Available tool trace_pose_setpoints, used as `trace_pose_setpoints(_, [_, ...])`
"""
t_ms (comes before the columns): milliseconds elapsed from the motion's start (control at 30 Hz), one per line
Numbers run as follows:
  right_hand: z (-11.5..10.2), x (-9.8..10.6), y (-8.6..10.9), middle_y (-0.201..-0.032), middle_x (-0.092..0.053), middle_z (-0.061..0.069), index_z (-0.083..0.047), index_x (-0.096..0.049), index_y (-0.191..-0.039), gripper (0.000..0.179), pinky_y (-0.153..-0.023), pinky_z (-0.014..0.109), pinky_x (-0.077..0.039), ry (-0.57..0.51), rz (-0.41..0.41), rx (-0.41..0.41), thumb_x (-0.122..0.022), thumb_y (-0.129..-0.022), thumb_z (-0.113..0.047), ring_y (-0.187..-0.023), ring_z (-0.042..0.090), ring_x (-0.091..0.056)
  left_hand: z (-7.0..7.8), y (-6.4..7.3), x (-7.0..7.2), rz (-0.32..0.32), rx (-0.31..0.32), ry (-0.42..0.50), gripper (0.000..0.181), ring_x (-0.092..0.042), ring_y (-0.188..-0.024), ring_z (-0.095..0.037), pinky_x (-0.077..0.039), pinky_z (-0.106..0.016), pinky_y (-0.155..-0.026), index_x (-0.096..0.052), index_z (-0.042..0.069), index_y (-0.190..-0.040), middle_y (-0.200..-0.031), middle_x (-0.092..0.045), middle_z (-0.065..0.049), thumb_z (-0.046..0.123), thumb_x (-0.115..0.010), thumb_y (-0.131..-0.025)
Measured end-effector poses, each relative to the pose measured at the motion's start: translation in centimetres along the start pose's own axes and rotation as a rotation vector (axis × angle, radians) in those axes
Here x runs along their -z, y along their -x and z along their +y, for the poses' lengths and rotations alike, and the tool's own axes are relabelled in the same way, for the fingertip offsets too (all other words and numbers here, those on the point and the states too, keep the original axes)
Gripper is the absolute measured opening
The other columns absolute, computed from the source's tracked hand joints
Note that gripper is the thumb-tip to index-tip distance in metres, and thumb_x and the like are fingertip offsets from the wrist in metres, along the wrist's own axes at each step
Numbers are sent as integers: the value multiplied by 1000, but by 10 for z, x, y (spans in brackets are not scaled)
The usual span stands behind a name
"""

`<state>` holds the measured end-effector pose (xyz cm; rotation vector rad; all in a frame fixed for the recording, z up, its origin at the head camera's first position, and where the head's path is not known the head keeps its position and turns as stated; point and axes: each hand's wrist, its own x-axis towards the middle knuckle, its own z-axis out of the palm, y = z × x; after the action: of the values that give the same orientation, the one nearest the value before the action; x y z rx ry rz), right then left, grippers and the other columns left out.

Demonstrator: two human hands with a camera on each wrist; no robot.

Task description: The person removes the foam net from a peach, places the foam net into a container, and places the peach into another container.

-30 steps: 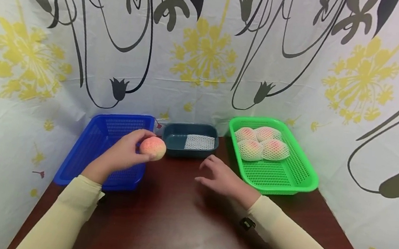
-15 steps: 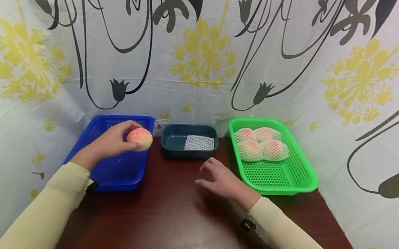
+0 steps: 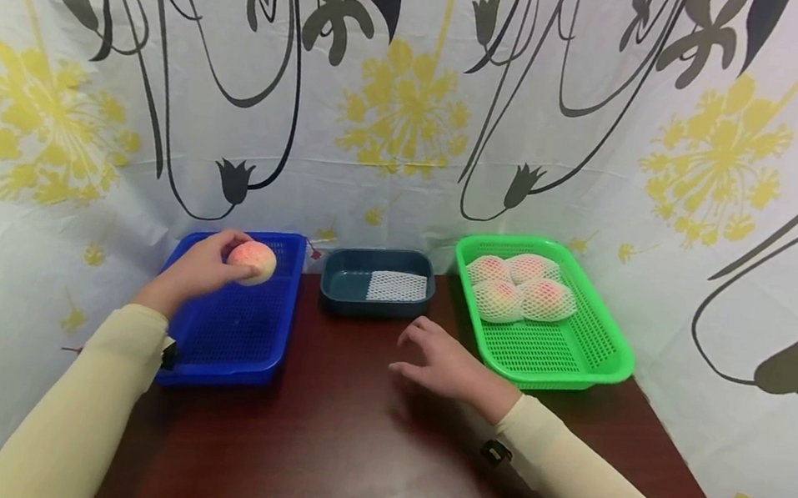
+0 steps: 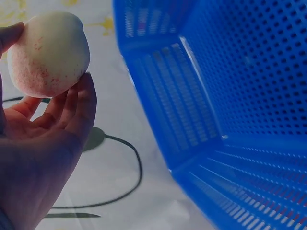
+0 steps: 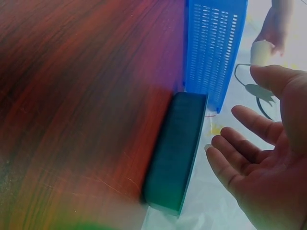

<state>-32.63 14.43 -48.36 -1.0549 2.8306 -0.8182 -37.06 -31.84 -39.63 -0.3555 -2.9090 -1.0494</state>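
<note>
The frame edge crops the thumb of the left hand (image 3: 203, 267) in the left wrist view; in the head view that hand hides part of the blue basket (image 3: 232, 336). The peach (image 3: 257, 262) is grasped between that thumb and the fingertips (whether directly over the basket is hard to tell). Beyond the loose, released fingers of the right hand (image 3: 448, 365) lies the dark tray (image 3: 347, 284)
</note>
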Motion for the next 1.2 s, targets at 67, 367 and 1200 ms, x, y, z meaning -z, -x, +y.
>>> trace_pose_setpoints(67, [0, 1, 1, -120, -62, 0, -8, -74, -124, 43, -97, 38, -58, -2, 1, 0, -83, -100, -43, -107, 16, -63, -8, -3, 2, 8, 24, -7, 69, -59, -131, -42, -48, -57, -106, -53, 1, -151, -145, -62, -26, 45, -78, -103])
trace_pose_setpoints(367, [-2, 3, 4, -123, -65, 9, -11, -73, -122, 38, -98, 42, -58, -17, -11, 5, -83, -101, -40, -112, 29, -67, -29, -14, 13, 43, 144, -12, 80, -56, -133, -47, -48, -63, -111, -46, -5, -158, -150, -56, -33, 50, -73, -106])
trace_pose_setpoints(1200, [-1, 3, 8, -121, -63, 5, -9, -73, -122, 39, -97, 41, -57, 4, -8, 7, -83, -101, -41, -109, 21, -63, -59, -37, 26, 201, 402, 5, 92, -51, -139, -55, -44, -67, -115, -41, -14, -158, -155, -49, -40, 57, -65, -105])
